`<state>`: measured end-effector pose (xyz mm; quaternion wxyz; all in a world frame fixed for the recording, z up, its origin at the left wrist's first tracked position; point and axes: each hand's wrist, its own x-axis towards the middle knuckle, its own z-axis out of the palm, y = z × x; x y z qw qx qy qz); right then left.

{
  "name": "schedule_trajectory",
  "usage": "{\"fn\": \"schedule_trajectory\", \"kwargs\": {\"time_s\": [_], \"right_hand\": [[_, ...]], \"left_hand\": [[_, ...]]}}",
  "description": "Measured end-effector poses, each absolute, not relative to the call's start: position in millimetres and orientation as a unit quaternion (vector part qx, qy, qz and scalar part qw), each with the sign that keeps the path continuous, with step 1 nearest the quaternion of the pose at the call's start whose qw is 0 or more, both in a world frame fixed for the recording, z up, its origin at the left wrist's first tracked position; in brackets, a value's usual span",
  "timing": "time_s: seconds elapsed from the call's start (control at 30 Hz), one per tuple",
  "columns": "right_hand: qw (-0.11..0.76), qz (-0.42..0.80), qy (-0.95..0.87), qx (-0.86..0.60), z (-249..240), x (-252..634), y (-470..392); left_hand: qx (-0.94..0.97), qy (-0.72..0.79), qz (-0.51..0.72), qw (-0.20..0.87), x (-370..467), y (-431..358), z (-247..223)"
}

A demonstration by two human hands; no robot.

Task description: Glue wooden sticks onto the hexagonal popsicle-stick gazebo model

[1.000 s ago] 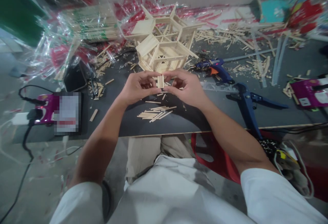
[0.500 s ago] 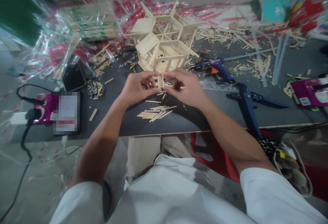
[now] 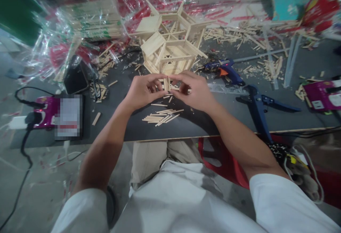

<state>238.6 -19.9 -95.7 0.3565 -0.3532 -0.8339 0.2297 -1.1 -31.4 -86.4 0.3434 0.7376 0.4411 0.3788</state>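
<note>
Between the fingertips of both hands is a small piece of joined wooden sticks (image 3: 166, 84), held upright. My left hand (image 3: 145, 90) pinches its left side, thumb low and index finger high. From the other side my right hand (image 3: 193, 90) grips it the same way, fingers curled. Just beyond the hands stands a pale wooden stick structure (image 3: 170, 53) with hexagonal frames and slatted panels. Nearer me, several short cut sticks (image 3: 162, 117) lie in a loose pile on the dark tabletop (image 3: 191, 128).
A blue glue gun (image 3: 223, 70) and a blue-handled cutter (image 3: 257, 107) lie to the right, near clear glue sticks (image 3: 292, 60). A phone (image 3: 69, 117) and a purple power strip (image 3: 49, 111) are at left. Stick scraps and plastic wrapping (image 3: 80, 23) crowd the back.
Nothing has been let go or taken up. Both hands keep the same pinch on the small stick piece, with only a very slight shift of the view.
</note>
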Motion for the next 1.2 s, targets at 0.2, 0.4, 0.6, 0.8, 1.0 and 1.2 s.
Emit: {"fn": "schedule_trajectory", "kwargs": {"time_s": [0.2,0.4,0.6,0.8,1.0,1.2], "right_hand": [[0.345,0.227,-0.845,-0.341,-97.3,238.8,-20.9],[0.344,0.235,-0.84,-0.347,-98.1,240.7,-19.5],[0.351,0.242,-0.834,-0.352,-96.3,243.5,-16.1],[0.35,0.238,-0.836,-0.349,-94.5,241.4,-16.9],[0.337,0.238,-0.837,-0.359,-94.7,240.5,-18.1],[0.331,0.242,-0.841,-0.353,-93.2,239.3,-20.2]], "left_hand": [[0.762,0.445,0.358,0.305,-0.1,-32.7,-85.4],[0.763,0.446,0.362,0.296,0.2,-30.8,-87.3],[0.755,0.439,0.378,0.306,-2.2,-28.1,-92.4],[0.754,0.444,0.368,0.314,-1.3,-29.3,-88.7],[0.751,0.446,0.363,0.323,-1.7,-29.5,-87.2],[0.758,0.448,0.357,0.312,-0.9,-29.3,-86.6]]}}
